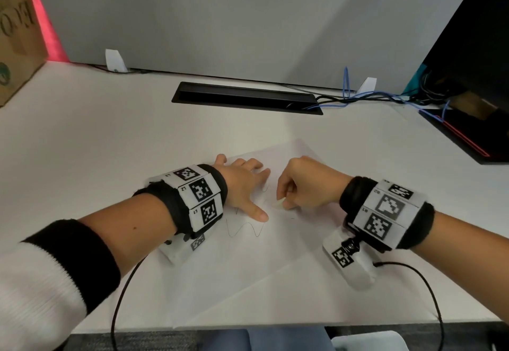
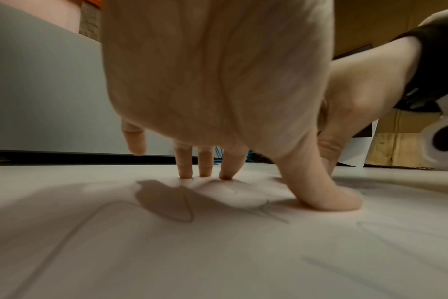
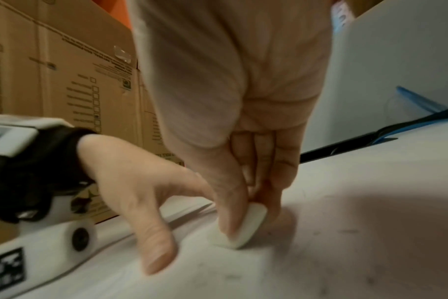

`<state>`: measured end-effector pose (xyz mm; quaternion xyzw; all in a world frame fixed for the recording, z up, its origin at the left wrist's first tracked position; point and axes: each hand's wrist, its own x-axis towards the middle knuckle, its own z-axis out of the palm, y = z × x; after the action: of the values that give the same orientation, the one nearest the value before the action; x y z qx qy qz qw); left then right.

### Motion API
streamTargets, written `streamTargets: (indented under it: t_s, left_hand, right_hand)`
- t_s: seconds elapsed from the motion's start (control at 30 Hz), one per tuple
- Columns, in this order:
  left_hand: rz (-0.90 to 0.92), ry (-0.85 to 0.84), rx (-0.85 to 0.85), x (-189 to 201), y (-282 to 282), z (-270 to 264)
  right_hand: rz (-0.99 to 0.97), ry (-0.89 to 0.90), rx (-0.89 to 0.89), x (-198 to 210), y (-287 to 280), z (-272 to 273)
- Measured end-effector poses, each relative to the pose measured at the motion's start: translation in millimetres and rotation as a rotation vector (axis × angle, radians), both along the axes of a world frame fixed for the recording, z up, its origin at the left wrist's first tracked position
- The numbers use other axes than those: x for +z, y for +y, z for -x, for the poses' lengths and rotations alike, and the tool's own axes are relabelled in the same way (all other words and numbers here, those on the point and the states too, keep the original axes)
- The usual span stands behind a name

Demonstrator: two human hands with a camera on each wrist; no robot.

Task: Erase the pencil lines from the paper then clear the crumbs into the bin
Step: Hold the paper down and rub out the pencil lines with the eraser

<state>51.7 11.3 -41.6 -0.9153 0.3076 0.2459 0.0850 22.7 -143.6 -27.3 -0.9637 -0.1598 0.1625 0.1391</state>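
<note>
From the head view, the paper (image 1: 275,254) lies skewed on the white desk (image 1: 110,130), its near corner reaching almost to the desk's front edge and its far corner pointing toward the black cable slot (image 1: 245,97). The left hand (image 1: 242,185) is spread flat on the paper, thumb stretched out toward the right hand (image 1: 305,182), which pinches a white eraser (image 1: 278,203) with its lower end on the sheet. A wavy pencil line (image 1: 245,229) runs just nearer than the left thumb. Bare desk lies open to the left and behind the paper as far as the grey divider (image 1: 220,20); a box (image 1: 16,34) stands at the far left, cables (image 1: 371,97) and a dark device (image 1: 468,136) at the right. From the left wrist, the left hand (image 2: 218,81) presses straight fingertips (image 2: 186,172) and thumb onto the paper (image 2: 218,263), with pencil lines (image 2: 187,212) under and before it. From the right wrist, the right hand (image 3: 230,81) grips the eraser (image 3: 246,228) between thumb and fingers, tilted, its edge on the paper (image 3: 345,252); the left hand (image 3: 141,192) is just beside it, and dark crumbs (image 3: 348,231) are scattered on the sheet to the right.
</note>
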Motion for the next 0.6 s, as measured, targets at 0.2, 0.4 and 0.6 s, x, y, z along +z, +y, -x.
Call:
streamTargets:
  t_s: [0.2, 0.4, 0.6]
  left_hand:
    - [-0.001, 0.001, 0.007, 2, 0, 1]
    - [-0.015, 0.004, 0.01, 3, -3, 1]
    - [-0.017, 0.0, 0.004, 2, -2, 1]
  right_hand:
    - [-0.008, -0.094, -0.1, 0, -2, -23]
    - [-0.015, 0.004, 0.019, -1, 1, 2]
    - [-0.007, -0.103, -0.065, 1, -7, -11]
